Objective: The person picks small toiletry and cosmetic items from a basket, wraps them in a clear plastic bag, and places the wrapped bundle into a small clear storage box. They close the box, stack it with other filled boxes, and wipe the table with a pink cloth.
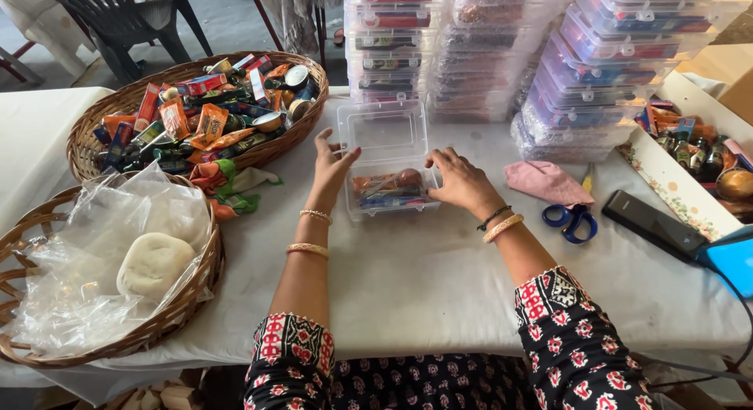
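My left hand (331,168) and right hand (461,180), fingers spread, brace the open clear plastic box (390,168) of small packets at mid-tabletop (423,277), steadying both sides beneath its raised lid.

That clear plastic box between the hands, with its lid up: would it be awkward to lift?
The clear box looks thin-walled, so it probably flexes a little and feels light. With the lid standing open, the small things inside might spill if it tilts. The left hand and right hand touch its sides, which likely steadies it.
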